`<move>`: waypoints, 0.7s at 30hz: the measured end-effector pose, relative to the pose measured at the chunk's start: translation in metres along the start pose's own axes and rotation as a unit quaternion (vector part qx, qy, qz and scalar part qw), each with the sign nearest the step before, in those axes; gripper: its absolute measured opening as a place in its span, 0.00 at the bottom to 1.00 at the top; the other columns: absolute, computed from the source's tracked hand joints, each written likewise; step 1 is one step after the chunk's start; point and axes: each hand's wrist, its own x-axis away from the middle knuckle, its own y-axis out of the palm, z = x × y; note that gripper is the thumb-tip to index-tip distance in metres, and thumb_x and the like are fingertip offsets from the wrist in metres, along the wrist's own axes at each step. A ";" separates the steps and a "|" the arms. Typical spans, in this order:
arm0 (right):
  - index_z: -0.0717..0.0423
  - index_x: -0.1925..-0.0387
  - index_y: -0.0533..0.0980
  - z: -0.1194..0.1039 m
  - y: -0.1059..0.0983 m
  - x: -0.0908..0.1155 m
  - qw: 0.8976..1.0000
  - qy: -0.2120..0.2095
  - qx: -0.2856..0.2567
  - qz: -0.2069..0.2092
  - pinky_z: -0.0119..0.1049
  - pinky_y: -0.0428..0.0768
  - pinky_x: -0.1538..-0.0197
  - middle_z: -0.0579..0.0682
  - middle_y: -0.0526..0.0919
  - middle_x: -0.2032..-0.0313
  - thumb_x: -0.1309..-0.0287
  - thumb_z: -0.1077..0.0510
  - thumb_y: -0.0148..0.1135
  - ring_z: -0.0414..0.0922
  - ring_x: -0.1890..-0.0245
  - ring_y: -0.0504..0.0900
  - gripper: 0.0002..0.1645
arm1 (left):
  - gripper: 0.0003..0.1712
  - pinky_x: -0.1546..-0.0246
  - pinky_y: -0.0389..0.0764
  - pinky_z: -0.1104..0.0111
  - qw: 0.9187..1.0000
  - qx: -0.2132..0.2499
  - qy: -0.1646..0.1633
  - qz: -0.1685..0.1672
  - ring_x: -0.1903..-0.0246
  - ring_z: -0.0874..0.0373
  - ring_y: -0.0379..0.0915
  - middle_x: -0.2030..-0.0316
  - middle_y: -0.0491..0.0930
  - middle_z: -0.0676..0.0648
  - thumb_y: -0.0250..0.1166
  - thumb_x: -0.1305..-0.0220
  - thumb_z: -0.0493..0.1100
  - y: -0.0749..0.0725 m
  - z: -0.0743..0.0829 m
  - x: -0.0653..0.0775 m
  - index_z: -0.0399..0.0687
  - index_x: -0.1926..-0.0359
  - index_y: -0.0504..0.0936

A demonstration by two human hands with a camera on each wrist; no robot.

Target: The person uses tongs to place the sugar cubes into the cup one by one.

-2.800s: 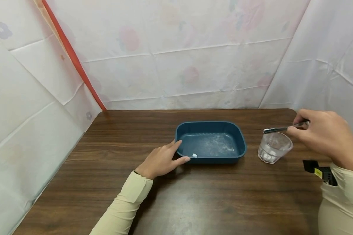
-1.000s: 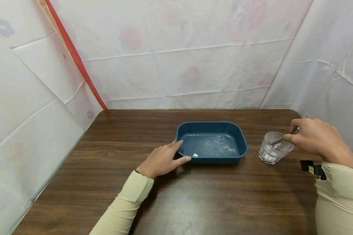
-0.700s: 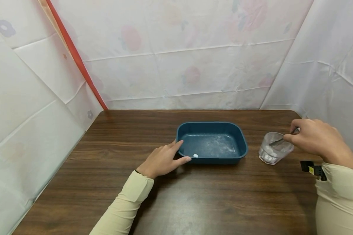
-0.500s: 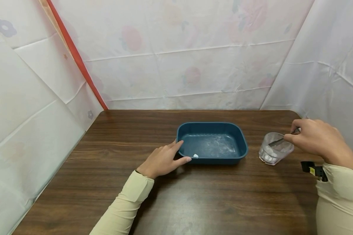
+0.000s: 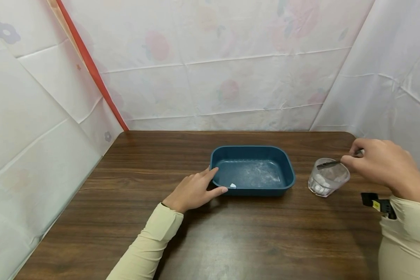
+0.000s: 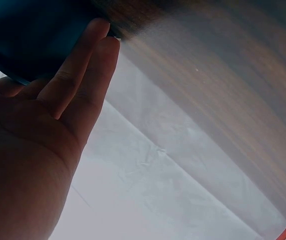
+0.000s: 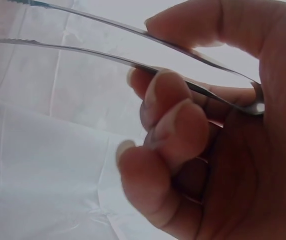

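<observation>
My right hand (image 5: 383, 165) holds small metal tongs (image 5: 330, 164) between thumb and fingers. Their tips lie over the mouth of a clear tumbler (image 5: 339, 179), with no white piece showing at them. Several white lumps (image 5: 320, 186) sit in the bottom of the tumbler. In the right wrist view, the two arms of the tongs (image 7: 97, 52) stand apart, toothed near the ends. My left hand (image 5: 192, 190) rests at the near left corner of a dark blue rectangular tray (image 5: 266, 191), thumb on the front rim; its fingers look straight in the left wrist view. Part of the tray's corner is hidden by it.
A small white piece (image 5: 233, 185) lies inside the tray at its front left. Tray and tumbler stand on a dark wooden table (image 5: 217, 237). White printed sheeting (image 5: 210, 70) hangs behind the table and on both sides, with a red strip (image 5: 87, 62) at left.
Earlier, the tongs held a white piece above the tumbler, then dipped inside. Now my right hand has risen slightly to the right, lifting the tips towards the rim. My left hand stays put.
</observation>
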 end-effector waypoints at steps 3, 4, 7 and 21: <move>0.47 0.71 0.80 -0.002 -0.001 0.001 1.000 -0.002 -0.009 0.013 0.43 0.67 0.77 0.47 0.81 0.74 0.42 0.43 0.66 0.49 0.72 0.77 0.13 | 0.51 0.42 0.76 0.53 1.000 0.001 0.002 0.002 0.40 0.44 0.75 0.29 0.62 0.35 0.51 0.33 0.75 0.000 0.000 0.000 0.44 0.24 0.62; 0.47 0.71 0.80 -0.002 -0.002 0.002 1.000 -0.002 -0.009 0.017 0.43 0.67 0.77 0.46 0.81 0.74 0.43 0.43 0.66 0.49 0.73 0.77 0.13 | 0.51 0.42 0.76 0.53 1.000 0.001 0.003 0.002 0.40 0.44 0.75 0.29 0.62 0.35 0.51 0.33 0.75 0.000 -0.001 0.000 0.44 0.24 0.62; 0.47 0.72 0.80 -0.003 -0.004 0.003 1.000 -0.004 -0.008 0.021 0.43 0.67 0.77 0.46 0.81 0.75 0.43 0.44 0.66 0.50 0.73 0.77 0.13 | 0.51 0.42 0.76 0.53 1.000 0.001 0.004 0.003 0.40 0.45 0.74 0.29 0.62 0.35 0.51 0.33 0.75 0.001 -0.001 -0.001 0.44 0.24 0.62; 0.45 0.72 0.81 -0.008 -0.006 0.007 0.998 0.005 -0.019 0.061 0.44 0.67 0.76 0.47 0.82 0.75 0.43 0.45 0.64 0.54 0.70 0.78 0.10 | 0.51 0.41 0.75 0.53 1.000 -0.006 -0.001 0.003 0.38 0.45 0.72 0.29 0.63 0.36 0.51 0.33 0.76 0.001 -0.001 -0.001 0.45 0.24 0.63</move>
